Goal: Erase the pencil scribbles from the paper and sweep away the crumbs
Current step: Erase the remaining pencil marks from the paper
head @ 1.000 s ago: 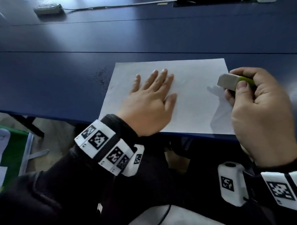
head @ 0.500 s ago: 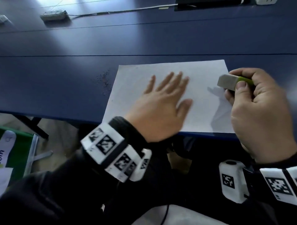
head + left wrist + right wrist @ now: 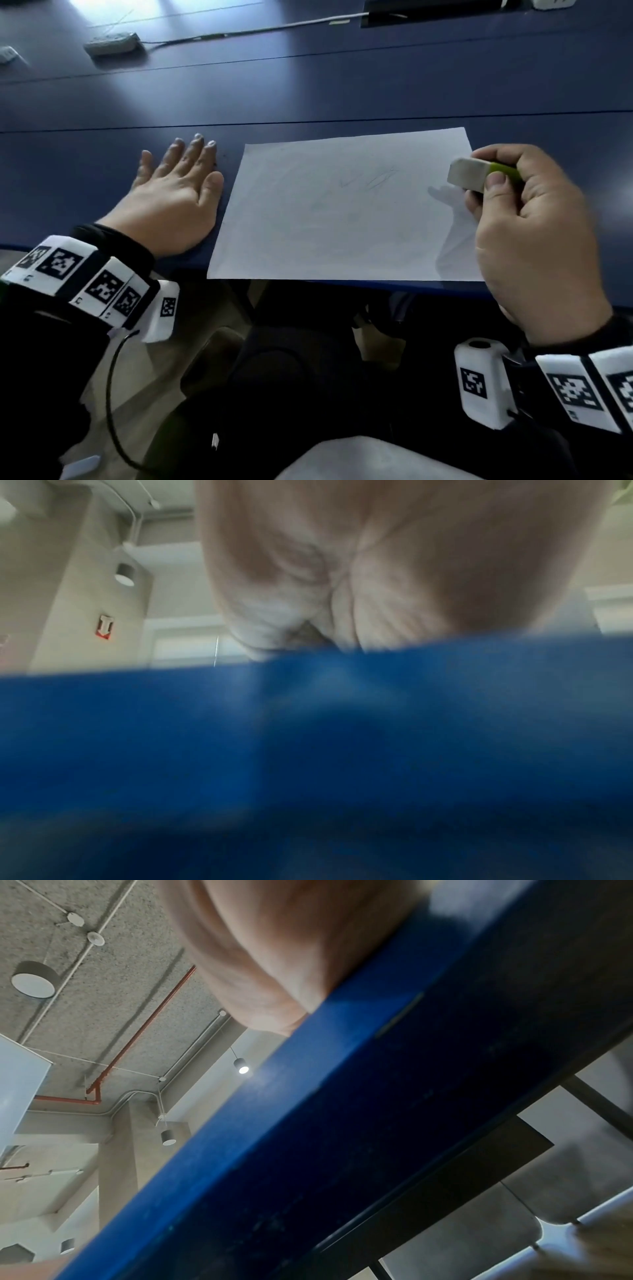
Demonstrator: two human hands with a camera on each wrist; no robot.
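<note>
A white sheet of paper (image 3: 329, 219) lies at the front edge of the blue table (image 3: 308, 89). Faint pencil scribbles (image 3: 375, 179) show on its upper right part. My left hand (image 3: 178, 188) lies flat on the table just left of the paper, fingers straight and spread. A few dark crumbs (image 3: 224, 156) sit by its fingertips. My right hand (image 3: 507, 195) hovers over the paper's right edge and pinches a white eraser (image 3: 467, 173) with a green sleeve. In the left wrist view the blurred palm (image 3: 377, 574) presses on the table. The right wrist view hides the eraser.
A grey power strip (image 3: 111, 42) with a white cable (image 3: 260, 29) lies at the back left. A dark slot (image 3: 428, 10) sits at the back edge. The table's front edge (image 3: 376, 284) runs just under the paper, with my legs below it.
My left hand has slid left off the paper onto the bare table, over where the crumbs lay. The right hand holds the eraser in the same place.
</note>
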